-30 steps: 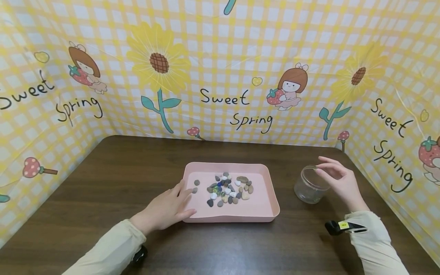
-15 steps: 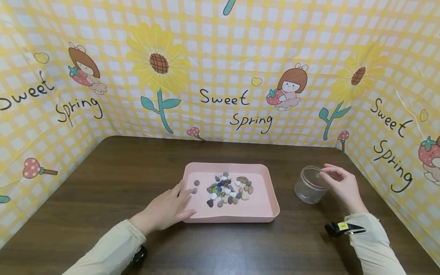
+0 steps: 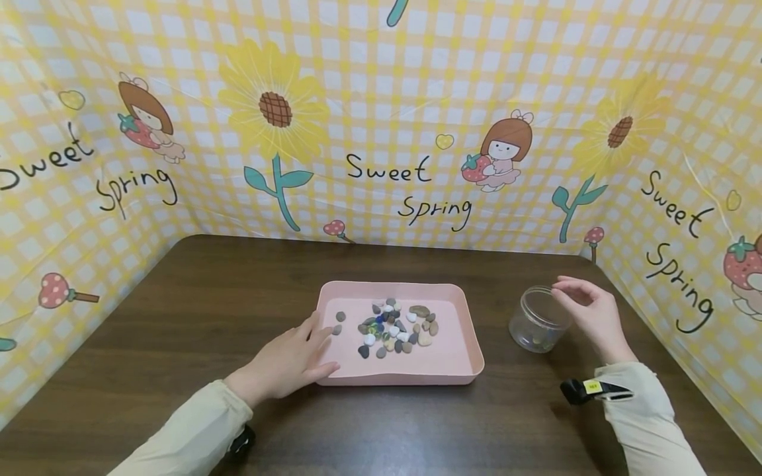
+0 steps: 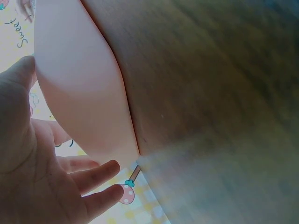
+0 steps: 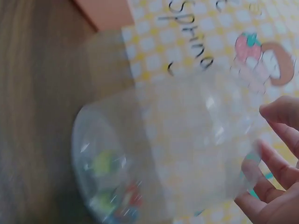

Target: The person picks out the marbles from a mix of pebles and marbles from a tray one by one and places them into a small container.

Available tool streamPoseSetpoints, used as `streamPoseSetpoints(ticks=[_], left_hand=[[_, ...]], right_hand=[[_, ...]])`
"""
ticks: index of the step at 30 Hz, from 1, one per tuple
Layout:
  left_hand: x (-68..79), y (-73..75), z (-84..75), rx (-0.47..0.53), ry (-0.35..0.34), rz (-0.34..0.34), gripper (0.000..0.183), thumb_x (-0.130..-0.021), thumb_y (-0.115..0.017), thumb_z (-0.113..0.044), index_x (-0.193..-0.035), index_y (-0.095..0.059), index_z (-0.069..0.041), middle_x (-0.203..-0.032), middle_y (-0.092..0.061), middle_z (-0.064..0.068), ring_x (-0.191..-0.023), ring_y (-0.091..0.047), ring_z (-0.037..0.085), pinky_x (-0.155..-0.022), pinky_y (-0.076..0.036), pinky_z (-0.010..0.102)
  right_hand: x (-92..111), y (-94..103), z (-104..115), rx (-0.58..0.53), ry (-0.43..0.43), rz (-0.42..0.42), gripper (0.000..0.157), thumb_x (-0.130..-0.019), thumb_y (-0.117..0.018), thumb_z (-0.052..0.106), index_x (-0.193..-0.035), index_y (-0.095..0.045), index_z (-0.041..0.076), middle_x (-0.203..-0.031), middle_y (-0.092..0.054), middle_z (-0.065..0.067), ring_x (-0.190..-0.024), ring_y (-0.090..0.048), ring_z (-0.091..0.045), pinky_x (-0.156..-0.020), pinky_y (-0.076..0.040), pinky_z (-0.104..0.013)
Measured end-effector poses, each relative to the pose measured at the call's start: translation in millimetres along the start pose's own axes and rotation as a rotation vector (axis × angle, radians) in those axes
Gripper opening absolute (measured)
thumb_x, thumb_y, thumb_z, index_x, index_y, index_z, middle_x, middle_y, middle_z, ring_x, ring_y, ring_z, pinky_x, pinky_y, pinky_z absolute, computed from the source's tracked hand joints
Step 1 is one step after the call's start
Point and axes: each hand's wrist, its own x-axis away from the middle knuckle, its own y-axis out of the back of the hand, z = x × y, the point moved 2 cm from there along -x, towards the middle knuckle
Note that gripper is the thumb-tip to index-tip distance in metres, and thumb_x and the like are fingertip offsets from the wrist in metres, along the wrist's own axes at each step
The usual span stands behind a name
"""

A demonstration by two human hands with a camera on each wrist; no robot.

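My left hand [image 3: 286,363] rests at the left end of a pink tray [image 3: 440,360], fingers over its rim and thumb at the near corner. Pebbles [image 3: 400,334] lie in the tray, with a few green and blue glass marbles [image 3: 376,328] among them. To the right stands a clear jar [image 3: 530,330]. My right hand [image 3: 595,320] is at the jar's right rim, its fingertips apart with nothing visible between them. In the right wrist view, green marbles [image 5: 105,163] and a red-and-blue patch show blurred at the jar's bottom.
The dark wooden table [image 3: 250,277] carries the tray and jar. A yellow checked cloth [image 3: 381,99] with printed flowers hangs around its back and sides. Black straps sit on both sleeves [image 3: 643,403].
The right hand has drawn back from over the jar's mouth to its right rim; the small green thing earlier at its fingertips no longer shows there. Left hand and tray have not moved.
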Motion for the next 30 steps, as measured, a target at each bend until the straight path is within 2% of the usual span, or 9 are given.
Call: streamPoseSetpoints(ticks=[5, 10, 16, 20, 23, 26, 30], left_hand=[[-0.2, 0.3, 0.7, 0.0, 0.01, 0.003, 0.062, -0.089, -0.052, -0.05, -0.132, -0.05, -0.005, -0.142, -0.035, 0.032, -0.112, -0.055, 0.046, -0.093, -0.046, 0.053], [-0.2, 0.3, 0.7, 0.005, 0.011, 0.005, 0.062, -0.089, -0.052, -0.05, -0.133, -0.049, -0.005, -0.142, -0.035, 0.032, -0.112, -0.055, 0.046, -0.093, -0.046, 0.053], [-0.1, 1.4, 0.0, 0.012, 0.004, 0.008, 0.062, -0.09, -0.052, -0.049, -0.133, -0.049, -0.005, -0.142, -0.035, 0.032, -0.113, -0.054, 0.047, -0.094, -0.045, 0.053], [0.3, 2.5, -0.6, 0.01, -0.002, 0.009, 0.062, -0.09, -0.052, -0.049, -0.133, -0.049, -0.005, -0.142, -0.035, 0.033, -0.113, -0.054, 0.047, -0.093, -0.046, 0.053], [0.7, 2.4, -0.6, 0.012, -0.002, 0.009, 0.063, -0.09, -0.052, -0.05, -0.133, -0.049, -0.005, -0.142, -0.035, 0.033, -0.113, -0.054, 0.047, -0.093, -0.046, 0.053], [0.7, 1.5, -0.2, 0.013, 0.001, 0.009, 0.063, -0.09, -0.051, -0.05, -0.133, -0.049, -0.005, -0.143, -0.035, 0.033, -0.113, -0.054, 0.047, -0.093, -0.046, 0.053], [0.6, 0.8, 0.2, 0.013, 0.002, 0.005, 0.062, -0.09, -0.052, -0.049, -0.133, -0.049, -0.005, -0.143, -0.035, 0.032, -0.112, -0.055, 0.046, -0.093, -0.046, 0.053]], right_hand=[[-5.6, -10.3, 24.9, -0.038, 0.098, 0.047, 0.022, -0.086, -0.065, 0.011, -0.099, -0.063, -0.007, -0.101, -0.056, 0.034, -0.092, -0.057, 0.017, -0.079, -0.044, -0.003], [-8.6, -31.4, 50.6, -0.098, 0.169, 0.106, 0.021, -0.086, -0.065, 0.007, -0.097, -0.062, -0.01, -0.104, -0.057, 0.03, -0.097, -0.057, 0.014, -0.084, -0.045, -0.006], [-10.0, -61.2, 74.6, -0.164, 0.181, 0.246, 0.022, -0.086, -0.066, 0.009, -0.099, -0.062, -0.008, -0.111, -0.057, 0.022, -0.101, -0.059, 0.008, -0.086, -0.047, -0.01], [-10.4, -81.7, 86.1, -0.181, 0.182, 0.334, 0.019, -0.085, -0.066, 0.009, -0.099, -0.064, -0.005, -0.116, -0.058, 0.01, -0.105, -0.057, 0.006, -0.093, -0.046, -0.015], [-10.4, -97.8, 92.3, -0.181, 0.201, 0.383, 0.016, -0.084, -0.067, 0.005, -0.097, -0.064, -0.005, -0.118, -0.06, -0.004, -0.111, -0.057, -0.002, -0.1, -0.042, -0.018], [-10.2, -113.1, 95.8, -0.167, 0.211, 0.449, 0.016, -0.084, -0.066, 0.003, -0.098, -0.065, -0.005, -0.122, -0.059, -0.016, -0.118, -0.055, -0.018, -0.107, -0.037, -0.026], [-10.3, -132.4, 97.4, -0.139, 0.197, 0.537, 0.017, -0.085, -0.066, 0.008, -0.099, -0.065, -0.002, -0.125, -0.058, -0.018, -0.123, -0.05, -0.031, -0.111, -0.032, -0.043]])
